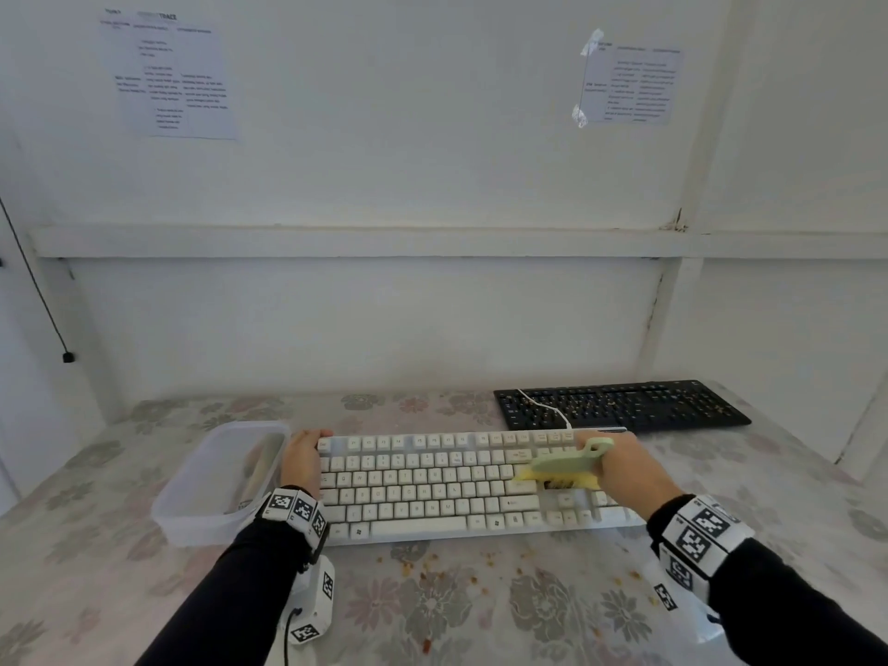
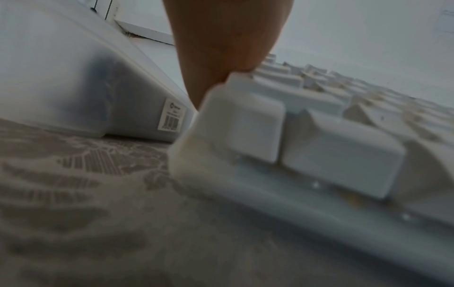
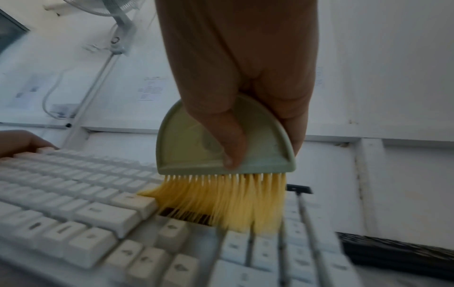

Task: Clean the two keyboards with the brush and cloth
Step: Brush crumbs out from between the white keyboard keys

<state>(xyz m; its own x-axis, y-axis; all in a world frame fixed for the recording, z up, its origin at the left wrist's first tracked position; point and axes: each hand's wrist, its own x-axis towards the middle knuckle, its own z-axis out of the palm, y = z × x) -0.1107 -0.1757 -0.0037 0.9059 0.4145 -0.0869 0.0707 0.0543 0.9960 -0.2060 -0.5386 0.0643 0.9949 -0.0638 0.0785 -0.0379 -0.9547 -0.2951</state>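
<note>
Matt plastic white keyboard; frosted plastic tub; brush with soft yellow bristles

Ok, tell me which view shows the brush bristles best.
The right wrist view: the yellow bristles fill the middle of the picture, splayed against the white keyboard beside a dark gap. The head view shows the bristles small, partly under the green brush. The left wrist view shows none.
</note>
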